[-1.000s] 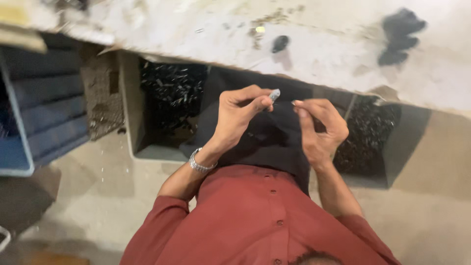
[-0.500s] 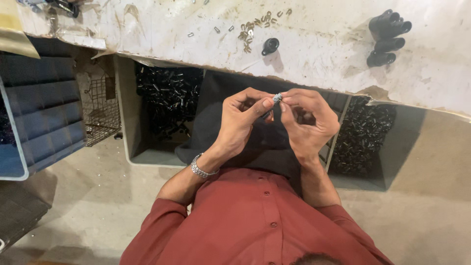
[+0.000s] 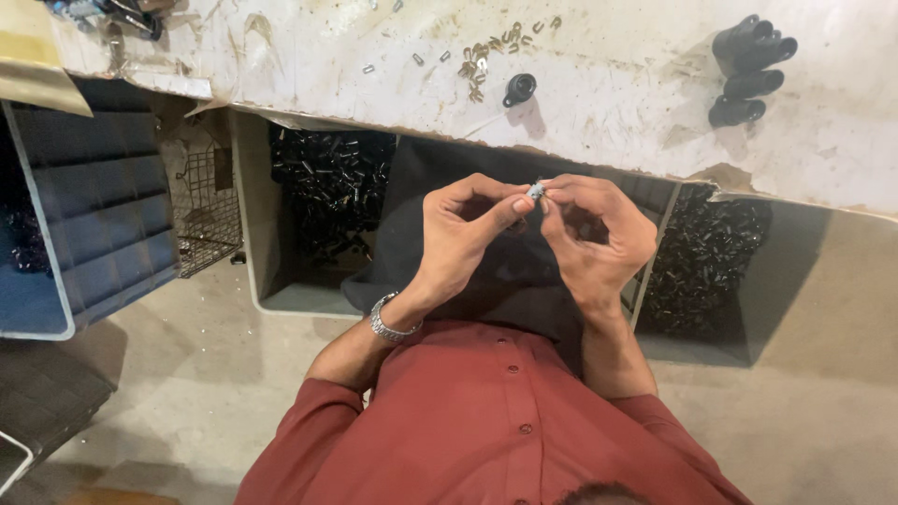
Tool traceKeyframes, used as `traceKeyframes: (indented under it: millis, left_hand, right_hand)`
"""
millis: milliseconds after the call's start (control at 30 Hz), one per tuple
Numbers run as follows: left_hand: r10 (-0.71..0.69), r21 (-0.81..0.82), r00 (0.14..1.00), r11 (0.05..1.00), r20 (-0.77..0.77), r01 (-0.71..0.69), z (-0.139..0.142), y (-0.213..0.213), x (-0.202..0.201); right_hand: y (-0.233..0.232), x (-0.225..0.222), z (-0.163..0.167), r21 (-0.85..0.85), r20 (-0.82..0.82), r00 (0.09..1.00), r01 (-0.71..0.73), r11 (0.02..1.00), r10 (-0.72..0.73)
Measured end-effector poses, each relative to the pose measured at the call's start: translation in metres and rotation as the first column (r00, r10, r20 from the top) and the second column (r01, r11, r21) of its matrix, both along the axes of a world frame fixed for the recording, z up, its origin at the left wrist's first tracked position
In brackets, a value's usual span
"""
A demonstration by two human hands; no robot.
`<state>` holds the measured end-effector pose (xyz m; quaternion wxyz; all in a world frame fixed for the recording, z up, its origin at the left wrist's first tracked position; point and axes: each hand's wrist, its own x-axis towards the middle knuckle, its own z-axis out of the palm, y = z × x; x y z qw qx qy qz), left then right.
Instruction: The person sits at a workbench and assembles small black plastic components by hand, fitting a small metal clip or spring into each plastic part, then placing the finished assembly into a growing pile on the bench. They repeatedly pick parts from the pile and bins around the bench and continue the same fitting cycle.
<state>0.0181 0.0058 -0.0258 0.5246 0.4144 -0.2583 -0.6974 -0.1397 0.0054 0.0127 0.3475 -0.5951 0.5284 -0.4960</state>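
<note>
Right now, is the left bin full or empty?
Partly full: black parts cover the far end of the bin; the near floor is bare.

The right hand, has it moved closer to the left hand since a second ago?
Yes. The right hand has closed in on the left hand; against the workbench edge it shifted leftward, and both sets of fingertips now meet on the small metal piece.

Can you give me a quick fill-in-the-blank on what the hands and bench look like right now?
1. The left hand and right hand pinch one small ____ part between their fingertips.
2. A metal watch sits on the ____ wrist.
3. The bins under the worktable are filled with small ____ parts.
4. The person's shirt is ____.

Missing words: silvery; left; black; red
</note>
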Motion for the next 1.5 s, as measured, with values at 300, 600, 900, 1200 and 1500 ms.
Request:
traceKeyframes:
  millis: [300,600,900,1200,1500]
  left_hand:
    - [-0.266,-0.257,0.824,0.863,0.5,0.435,0.03,-0.025,0.035]
    - [0.488,-0.638,0.417,0.655,0.767,0.405,0.041,-0.09,0.024]
    - [0.222,-0.651,0.716,0.643,0.662,0.402,0.012,-0.045,0.014]
    - [0.079,-0.651,0.746,0.556,0.661,0.517,-0.004,-0.042,0.029]
    - [0.069,-0.462,0.641,0.753,0.764,0.469,0.022,-0.039,0.061]
  right_hand:
    - [-0.008,-0.031,-0.012,0.416,0.469,0.881,-0.285,0.864,0.065]
    - [-0.013,-0.027,-0.006,0.084,0.559,0.789,-0.359,0.93,0.255]
    - [0.0,-0.016,-0.029,0.371,0.805,0.585,-0.365,0.854,-0.1]
    - [-0.018,-0.016,-0.003,0.112,-0.238,0.917,-0.303,0.947,0.321]
    - [-0.024,0.013,0.0,0.43,0.054,0.853,-0.489,0.759,0.519]
